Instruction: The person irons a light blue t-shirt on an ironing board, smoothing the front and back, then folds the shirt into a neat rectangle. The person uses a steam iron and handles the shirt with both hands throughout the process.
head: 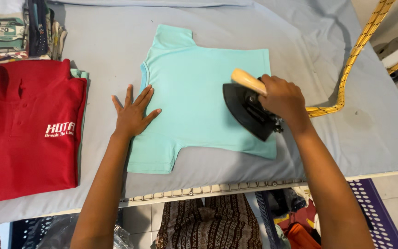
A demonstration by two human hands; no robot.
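Covering the whole table, a grey-blue cloth lies creased toward the far right corner. A turquoise T-shirt is spread flat at its middle. The left hand presses on the shirt's near-left edge, fingers spread wide. The right hand is wrapped around the pale handle of a black iron resting on the shirt's right part. A yellow braided cord trails off to the far right. A folded red shirt sits at the left, with stacked clothes beyond it. Tiled floor and bundled fabric show under the table's near edge.
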